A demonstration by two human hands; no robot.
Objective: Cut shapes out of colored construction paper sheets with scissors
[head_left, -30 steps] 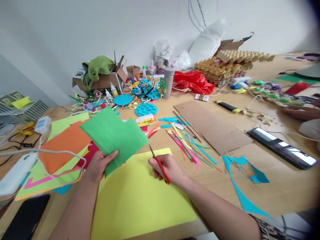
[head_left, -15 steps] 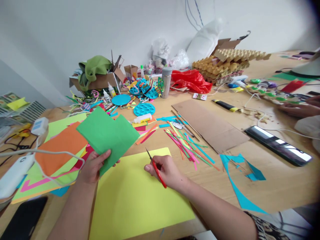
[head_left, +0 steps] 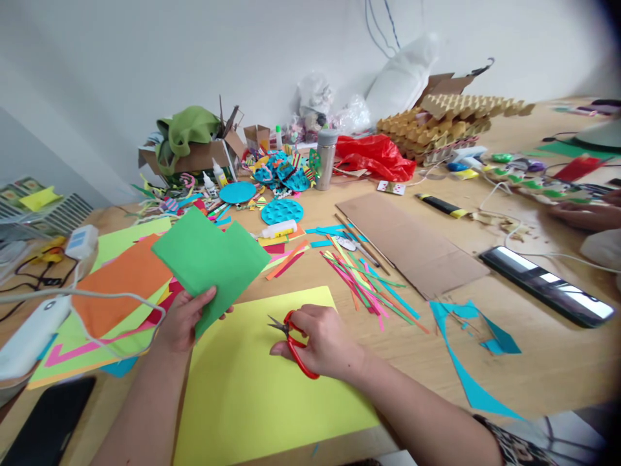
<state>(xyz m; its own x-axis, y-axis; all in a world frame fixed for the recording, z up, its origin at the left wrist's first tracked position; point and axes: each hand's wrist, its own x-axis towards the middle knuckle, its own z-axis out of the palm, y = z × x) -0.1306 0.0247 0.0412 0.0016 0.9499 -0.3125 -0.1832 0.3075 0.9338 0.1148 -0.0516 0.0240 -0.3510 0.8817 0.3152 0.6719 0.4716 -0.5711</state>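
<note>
My left hand (head_left: 187, 318) grips a green sheet of paper (head_left: 213, 262) by its lower edge, thumb on top. A notch is cut from the sheet's upper side. In my right hand (head_left: 323, 340) is a pair of red-handled scissors (head_left: 295, 346), blades slightly parted and pointing left toward the green paper, not touching it. Both hands are over a large yellow sheet (head_left: 262, 401) on the table. Thin coloured paper strips (head_left: 366, 285) lie in a loose pile beyond my right hand.
Orange paper (head_left: 121, 281) and other sheets lie at left, crossed by a white cable. A cardboard piece (head_left: 407, 243), a phone-like black device (head_left: 546, 285) and blue paper scraps (head_left: 460, 362) lie at right. A steel flask (head_left: 326, 162) stands behind. Another person's hand (head_left: 587, 213) is at far right.
The scissors have turned in my right hand, from closed and seen edge-on to blades parted with the handle loops showing. My left hand still holds the green paper in nearly the same place.
</note>
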